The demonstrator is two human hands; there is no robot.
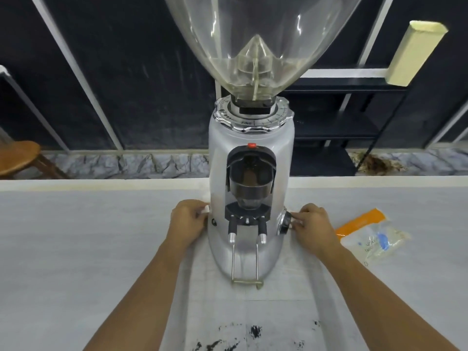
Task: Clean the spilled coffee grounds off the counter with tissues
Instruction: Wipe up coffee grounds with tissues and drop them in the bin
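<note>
Our left hand curls its fingers against the grinder, our right hand has its fingers clamped on the knob; coffee grounds dot the bench.

This looks like a coffee bar or café work area. A tall silver grinder of the commercial kind stands mid-frame on a long pale counter, its big clear hopper filling the top centre. Dark grounds are scattered on the counter at the bottom edge, and a tissue pack lies at right. Behind are dark panels in white frames, a black shelf at upper right and a wooden stool at far left.
</note>
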